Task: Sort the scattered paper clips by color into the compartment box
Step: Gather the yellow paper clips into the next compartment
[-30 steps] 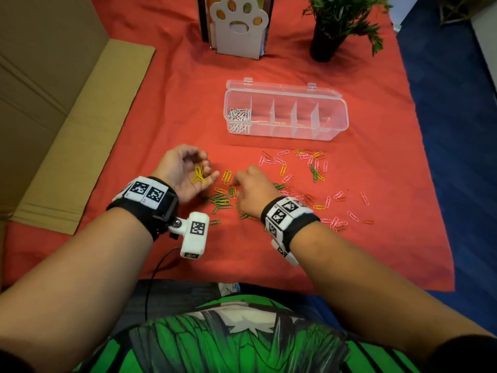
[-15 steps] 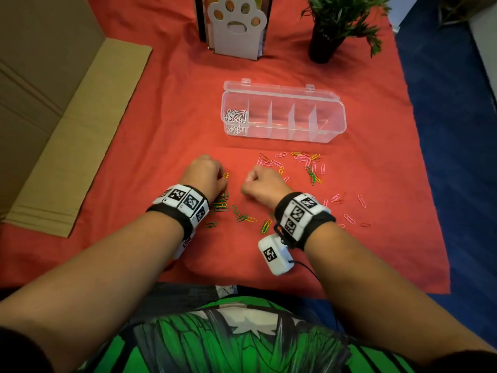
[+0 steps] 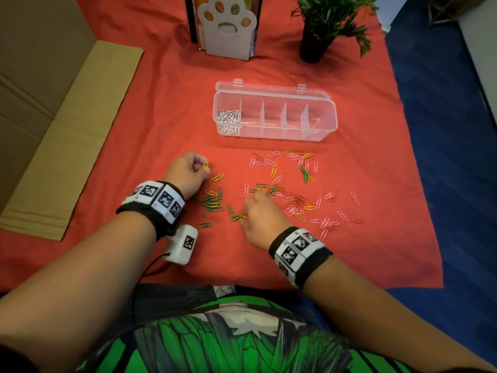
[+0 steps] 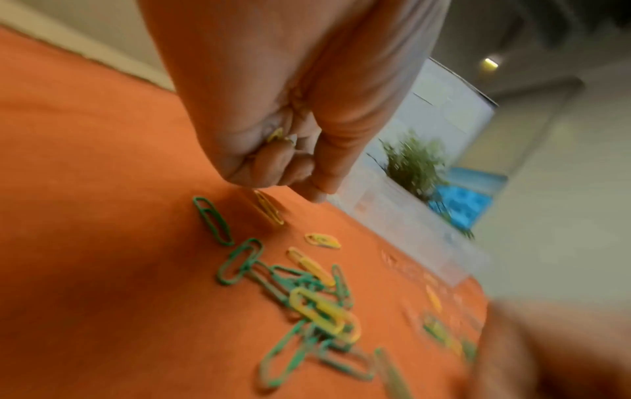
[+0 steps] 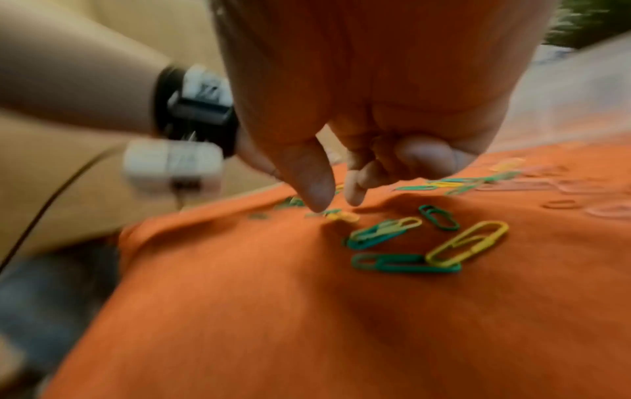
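Observation:
Yellow, green, pink and red paper clips (image 3: 295, 208) lie scattered on the red cloth. A clear compartment box (image 3: 326, 125) stands open behind them, with silver clips (image 3: 228, 121) in its leftmost compartment. My left hand (image 3: 201, 168) is curled into a fist round yellow clips (image 4: 275, 135), left of the green-and-yellow pile (image 3: 212, 203). My right hand (image 3: 243, 219) points down at the cloth. Its thumb (image 5: 314, 189) and forefinger are slightly apart over a yellow clip (image 5: 341, 216), and the other fingers are curled.
A white paw-shaped holder (image 3: 228, 30) and a potted plant (image 3: 320, 28) stand at the back of the cloth. Flattened cardboard (image 3: 67, 130) lies to the left. Blue floor (image 3: 443, 157) borders the cloth on the right.
My right hand has drawn back toward me to the near clips. My left hand has rolled, still gripping the yellow clips, so that its wrist camera now shows.

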Demonstrator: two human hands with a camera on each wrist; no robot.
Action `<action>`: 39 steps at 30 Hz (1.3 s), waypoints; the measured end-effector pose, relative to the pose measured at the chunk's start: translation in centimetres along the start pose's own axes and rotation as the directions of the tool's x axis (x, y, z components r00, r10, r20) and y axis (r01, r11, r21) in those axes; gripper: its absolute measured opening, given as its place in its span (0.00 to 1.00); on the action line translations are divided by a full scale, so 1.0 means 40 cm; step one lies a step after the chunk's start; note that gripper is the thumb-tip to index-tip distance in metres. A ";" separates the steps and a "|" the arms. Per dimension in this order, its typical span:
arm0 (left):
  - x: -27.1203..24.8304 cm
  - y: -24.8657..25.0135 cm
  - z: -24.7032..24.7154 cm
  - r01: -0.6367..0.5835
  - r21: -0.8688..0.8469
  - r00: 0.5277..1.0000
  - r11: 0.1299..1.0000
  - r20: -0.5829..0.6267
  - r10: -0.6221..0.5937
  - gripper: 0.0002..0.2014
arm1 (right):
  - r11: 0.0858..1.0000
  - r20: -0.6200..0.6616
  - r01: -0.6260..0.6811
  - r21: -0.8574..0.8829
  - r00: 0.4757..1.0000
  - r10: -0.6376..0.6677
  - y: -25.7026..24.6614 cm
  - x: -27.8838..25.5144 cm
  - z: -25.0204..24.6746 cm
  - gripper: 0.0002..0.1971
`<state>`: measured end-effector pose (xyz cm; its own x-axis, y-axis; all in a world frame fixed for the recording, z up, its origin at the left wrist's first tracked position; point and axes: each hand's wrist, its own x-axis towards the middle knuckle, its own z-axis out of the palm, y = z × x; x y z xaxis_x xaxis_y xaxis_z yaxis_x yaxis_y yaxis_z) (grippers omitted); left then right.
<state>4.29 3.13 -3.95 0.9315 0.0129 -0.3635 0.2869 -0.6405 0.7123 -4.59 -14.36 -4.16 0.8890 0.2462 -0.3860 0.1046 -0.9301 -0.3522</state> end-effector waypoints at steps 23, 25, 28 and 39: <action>-0.023 -0.033 -0.036 -0.187 0.506 0.981 0.842 0.046 0.191 0.10 | 0.595 0.145 -0.228 0.771 0.972 0.185 -0.049 0.151 -0.125 0.06; -0.027 -0.017 -0.042 -0.061 0.323 0.998 0.945 0.009 0.061 0.10 | 0.898 -0.005 -0.096 0.430 0.994 0.108 -0.060 0.177 -0.115 0.10; -0.042 0.008 -0.070 0.347 -0.479 0.936 0.806 0.231 -0.265 0.10 | 0.993 -0.086 0.091 0.081 0.993 -0.084 -0.081 0.199 -0.094 0.13; -0.050 -0.005 -0.059 0.387 -0.575 0.920 0.720 0.291 -0.262 0.12 | 0.959 -0.053 0.149 -0.241 0.985 -0.167 -0.085 0.196 -0.068 0.15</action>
<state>2.92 5.04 -1.94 0.7167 -0.0433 -0.6961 0.6962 -0.0148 0.7177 3.24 -10.02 -3.65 0.8817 0.3828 -0.2759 0.3403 -0.9208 -0.1904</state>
